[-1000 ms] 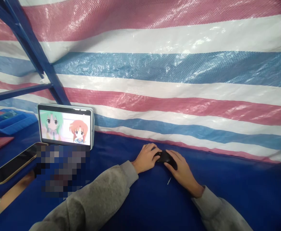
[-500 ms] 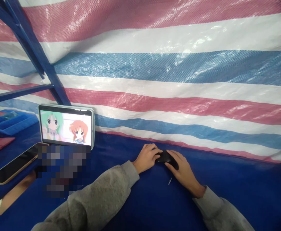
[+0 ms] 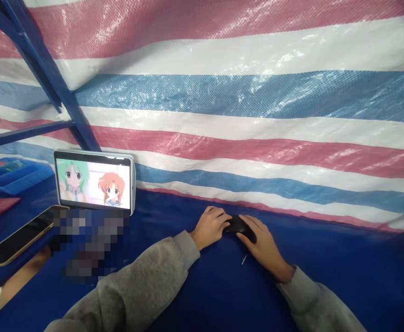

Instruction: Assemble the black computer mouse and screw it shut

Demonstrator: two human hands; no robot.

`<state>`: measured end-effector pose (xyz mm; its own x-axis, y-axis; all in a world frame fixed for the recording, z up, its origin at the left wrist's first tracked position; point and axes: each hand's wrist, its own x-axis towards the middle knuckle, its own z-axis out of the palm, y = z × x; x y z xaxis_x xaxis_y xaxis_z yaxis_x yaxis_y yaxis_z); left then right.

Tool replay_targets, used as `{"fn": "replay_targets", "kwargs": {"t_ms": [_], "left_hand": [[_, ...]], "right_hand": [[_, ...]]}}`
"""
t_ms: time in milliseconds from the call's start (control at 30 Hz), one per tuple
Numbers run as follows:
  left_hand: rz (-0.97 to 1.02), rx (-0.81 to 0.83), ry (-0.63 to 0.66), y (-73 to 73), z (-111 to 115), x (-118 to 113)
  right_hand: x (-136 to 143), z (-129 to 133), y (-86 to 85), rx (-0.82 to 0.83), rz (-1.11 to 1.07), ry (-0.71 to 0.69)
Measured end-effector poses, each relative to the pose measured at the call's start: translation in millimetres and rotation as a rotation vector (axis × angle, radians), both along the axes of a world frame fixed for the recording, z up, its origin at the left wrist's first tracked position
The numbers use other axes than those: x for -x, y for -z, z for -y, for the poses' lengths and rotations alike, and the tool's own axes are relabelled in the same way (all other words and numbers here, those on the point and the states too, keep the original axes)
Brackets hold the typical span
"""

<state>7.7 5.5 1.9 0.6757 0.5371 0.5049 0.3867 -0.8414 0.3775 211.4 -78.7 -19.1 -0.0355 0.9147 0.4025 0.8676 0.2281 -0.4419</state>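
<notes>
A black computer mouse [image 3: 237, 225] lies on the dark blue tabletop between my two hands. My left hand [image 3: 211, 227] is closed at its left end, with thumb and fingertips on the edge. My right hand [image 3: 262, 240] wraps round the other end, fingers along the far side and thumb on the near side. Parts of the mouse are hidden beneath the fingers. Just below it on the table lies a thin, small, pale piece [image 3: 244, 259], too small to name.
At the left a tablet or phone in a pale case [image 3: 93, 182] stands propped up, playing a cartoon. A dark-screened phone [image 3: 24, 236] lies nearby, with a blue tray [image 3: 25, 177] behind it. Striped plastic sheeting [image 3: 243, 152] and a blue metal frame [image 3: 46, 69] close off the back.
Both hands stay in place around the mouse, with only slight finger movement at most. The whole view has shifted very slightly.
</notes>
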Motion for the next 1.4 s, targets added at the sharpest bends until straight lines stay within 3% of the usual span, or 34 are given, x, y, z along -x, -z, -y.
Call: {"fn": "replay_targets", "kwargs": {"t_ms": [367, 867, 1233, 1400], "left_hand": [[0.046, -0.027, 0.001, 4.9, -1.9, -1.0], [-0.107, 0.007, 0.054, -6.5, 5.7, 1.7], [-0.062, 0.067, -0.137, -7.4, 2.3, -0.5], [-0.098, -0.009, -0.181, -6.1, 3.1, -1.7]], "right_hand": [[1.5, 0.2, -1.5, -0.008, -0.032, 0.006], [3.7, 0.4, -7.7, -0.019, -0.126, 0.013], [2.9, 1.4, -12.8, -0.111, -0.173, 0.016], [2.5, -0.4, -10.9, -0.088, -0.194, 0.045]]}}
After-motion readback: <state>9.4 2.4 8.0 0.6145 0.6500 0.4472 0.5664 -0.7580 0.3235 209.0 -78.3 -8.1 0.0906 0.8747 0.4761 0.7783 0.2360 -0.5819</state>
